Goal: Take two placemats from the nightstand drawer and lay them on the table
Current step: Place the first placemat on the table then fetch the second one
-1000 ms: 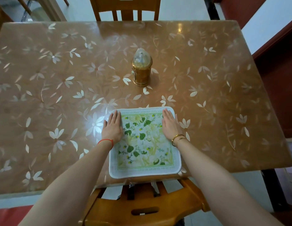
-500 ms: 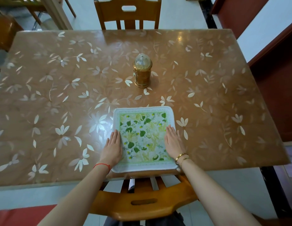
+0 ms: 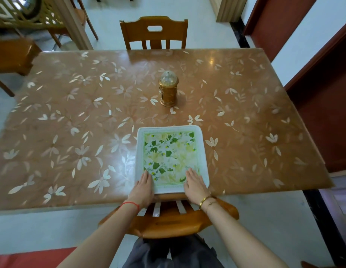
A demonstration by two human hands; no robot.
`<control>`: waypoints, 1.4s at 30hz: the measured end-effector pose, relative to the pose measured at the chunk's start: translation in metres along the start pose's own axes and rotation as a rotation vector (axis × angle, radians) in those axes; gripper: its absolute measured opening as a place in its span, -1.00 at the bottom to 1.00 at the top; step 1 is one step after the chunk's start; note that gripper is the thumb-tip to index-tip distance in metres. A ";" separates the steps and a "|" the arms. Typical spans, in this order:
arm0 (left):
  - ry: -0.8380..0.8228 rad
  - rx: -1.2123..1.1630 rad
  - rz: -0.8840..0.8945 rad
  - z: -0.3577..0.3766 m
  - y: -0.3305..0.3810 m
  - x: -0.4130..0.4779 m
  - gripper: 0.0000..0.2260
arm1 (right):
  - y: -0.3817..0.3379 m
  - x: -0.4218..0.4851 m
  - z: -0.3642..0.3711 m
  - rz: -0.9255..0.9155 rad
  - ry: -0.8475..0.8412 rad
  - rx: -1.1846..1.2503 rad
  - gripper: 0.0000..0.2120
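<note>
Head view: looking down over a brown flower-patterned table (image 3: 71, 122) from its near edge.
Placemat (image 3: 171, 157): white-bordered with green leaves, it is lying flat in the lower middle of the frame, its near edge sitting at the table's near edge.
Left hand (image 3: 142, 188): is resting palm down on the mat's lower left corner, fingers straight and together, gripping nothing.
Right hand (image 3: 195, 187): is pressing flat on the lower right corner, fingers straight, gripping nothing.
Wrists: a red string (image 3: 130, 204) is circling the left, gold bracelets (image 3: 205, 201) the right.
Gold lantern (image 3: 168, 89): is standing upright above the mat, apart from it.
Chairs: a near chair (image 3: 168, 223) is sitting below the hands, and a far chair (image 3: 153, 32) is standing at the top of the frame.
</note>
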State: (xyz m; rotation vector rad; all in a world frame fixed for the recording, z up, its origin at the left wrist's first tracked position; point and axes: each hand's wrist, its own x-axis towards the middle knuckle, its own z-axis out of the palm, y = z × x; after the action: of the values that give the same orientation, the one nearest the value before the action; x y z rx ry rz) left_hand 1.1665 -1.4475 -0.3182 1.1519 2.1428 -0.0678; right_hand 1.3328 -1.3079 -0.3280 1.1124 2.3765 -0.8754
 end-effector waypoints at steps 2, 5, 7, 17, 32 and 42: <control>-0.024 0.018 0.008 0.009 0.013 -0.008 -0.39 | -0.010 -0.010 0.007 -0.039 -0.054 -0.040 -0.44; -0.101 0.030 0.071 0.022 0.031 -0.014 -0.37 | -0.022 -0.019 0.014 -0.095 -0.156 -0.087 -0.45; -0.146 0.024 0.111 0.029 0.042 -0.018 -0.36 | -0.028 -0.022 0.017 -0.120 -0.221 -0.097 -0.46; -0.134 -0.006 -0.019 0.023 0.018 -0.022 -0.42 | 0.008 -0.028 -0.005 0.151 -0.193 -0.023 -0.40; 0.128 -0.363 -0.037 -0.012 0.026 -0.019 -0.56 | 0.013 -0.042 -0.043 0.307 0.252 0.778 -0.64; 0.028 -0.990 0.207 -0.043 0.089 -0.034 -0.74 | 0.024 -0.126 -0.050 0.335 0.869 1.293 -0.73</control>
State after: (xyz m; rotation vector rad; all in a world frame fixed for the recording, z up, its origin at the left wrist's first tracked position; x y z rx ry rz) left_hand 1.2225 -1.4025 -0.2419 0.7387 1.6779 0.9871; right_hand 1.4258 -1.3316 -0.2293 2.6852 1.7952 -2.2274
